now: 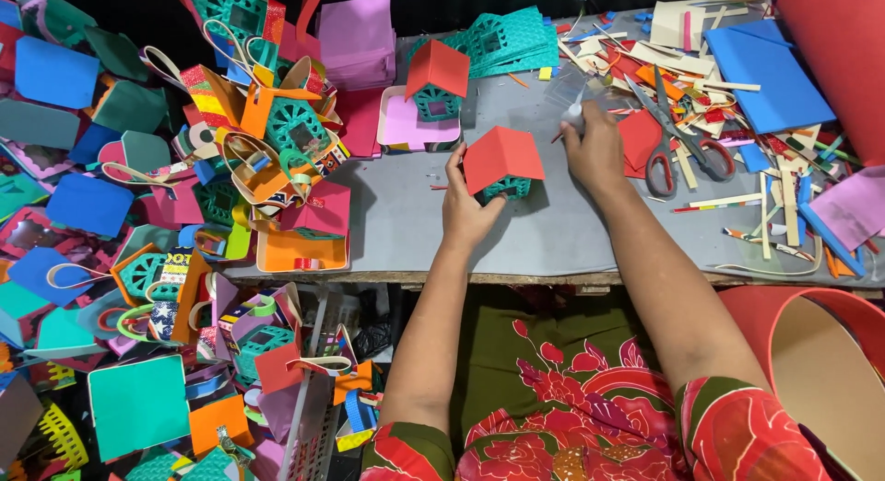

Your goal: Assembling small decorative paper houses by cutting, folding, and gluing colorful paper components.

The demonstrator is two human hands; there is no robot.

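Note:
A small craft house with a red folded roof (502, 158) and teal lattice walls sits on the grey table (406, 223). My left hand (467, 209) grips its left side and holds it steady. My right hand (595, 149), just right of the house, is closed around a small clear glue bottle (574, 112) with its tip upward. A second finished house with a red roof (437, 85) stands on a pink tray behind.
Red-handled scissors (678, 145) lie right of my right hand among paper strips and scraps. Blue foam sheets (770, 71) and a red foam roll (843, 57) fill the right. Heaps of coloured paper baskets (267, 140) crowd the left. Teal lattice pieces (507, 39) lie at the back.

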